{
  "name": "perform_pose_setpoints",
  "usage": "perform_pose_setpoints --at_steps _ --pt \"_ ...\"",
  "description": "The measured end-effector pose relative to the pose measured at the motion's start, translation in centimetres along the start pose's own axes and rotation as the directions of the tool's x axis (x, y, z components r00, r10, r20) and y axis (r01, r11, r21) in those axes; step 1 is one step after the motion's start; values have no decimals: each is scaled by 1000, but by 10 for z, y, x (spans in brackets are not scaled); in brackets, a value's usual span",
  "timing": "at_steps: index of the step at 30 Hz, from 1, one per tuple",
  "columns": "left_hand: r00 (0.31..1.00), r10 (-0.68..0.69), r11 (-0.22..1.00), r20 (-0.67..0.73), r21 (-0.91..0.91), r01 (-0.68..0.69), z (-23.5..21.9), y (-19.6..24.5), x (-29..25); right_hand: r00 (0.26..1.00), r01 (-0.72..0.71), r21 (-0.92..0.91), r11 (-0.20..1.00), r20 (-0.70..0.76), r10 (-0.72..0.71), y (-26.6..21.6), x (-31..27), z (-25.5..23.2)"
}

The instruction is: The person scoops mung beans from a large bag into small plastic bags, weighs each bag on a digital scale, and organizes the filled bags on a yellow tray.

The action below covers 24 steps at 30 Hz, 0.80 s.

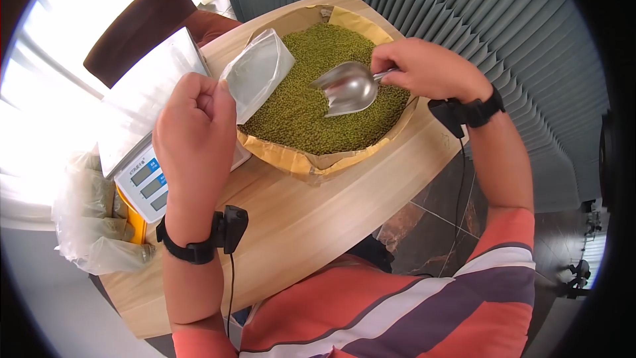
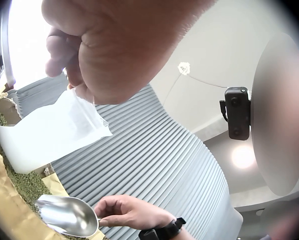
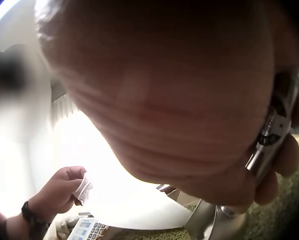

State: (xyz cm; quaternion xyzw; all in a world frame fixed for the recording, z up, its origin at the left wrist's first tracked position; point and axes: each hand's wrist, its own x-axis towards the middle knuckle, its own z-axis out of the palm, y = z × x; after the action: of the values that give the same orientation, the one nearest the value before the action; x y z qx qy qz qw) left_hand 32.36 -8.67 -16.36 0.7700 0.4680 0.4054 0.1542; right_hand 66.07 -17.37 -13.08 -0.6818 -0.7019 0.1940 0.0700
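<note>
My left hand pinches the edge of a clear plastic bag, whose mouth gapes toward the scoop. The bag hangs over the left side of a paper-lined container full of small green beans. Curled round the handle of a metal scoop is my right hand. The scoop's bowl overlaps the beans, its lip pointing left toward the bag. In the left wrist view, the bag hangs below the fingers, with the scoop lower down.
A white digital scale stands to the left on the wooden table. Beside it, plastic bags with filled packets lie near a yellow tray. A brown chair is behind the table, and a grey pleated curtain runs along the far side.
</note>
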Motion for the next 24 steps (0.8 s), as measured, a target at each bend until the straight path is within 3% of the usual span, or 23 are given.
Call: perform_pose_setpoints --at_steps 1,4,7,9,11,14,18,24 --pt "1000 -20 999 11 -50 20 0 -3 1 1000 1 1 1000 0 -1 -1 6 4" --pt "999 -49 991 22 -124 51 2 -6 2 969 178 236 955 126 -212 4 28 30" --pt "998 -51 986 28 -158 55 3 -6 2 963 139 269 953 186 -193 -15 41 45" --pt "998 -45 985 36 -167 50 3 -7 2 973 132 172 976 165 -161 -27 41 50" --pt "997 -43 986 59 -156 52 4 -7 1 977 211 -112 971 68 -204 -30 41 56" --pt "992 -78 988 103 -122 91 6 -7 -1 979 205 -187 961 57 -198 -34 39 59" --pt "995 -46 992 90 -110 56 8 -5 -3 972 233 -126 964 51 -228 -24 32 57" --pt "994 -8 995 113 -96 19 16 -2 -5 988 124 -40 992 98 -119 -11 10 35"
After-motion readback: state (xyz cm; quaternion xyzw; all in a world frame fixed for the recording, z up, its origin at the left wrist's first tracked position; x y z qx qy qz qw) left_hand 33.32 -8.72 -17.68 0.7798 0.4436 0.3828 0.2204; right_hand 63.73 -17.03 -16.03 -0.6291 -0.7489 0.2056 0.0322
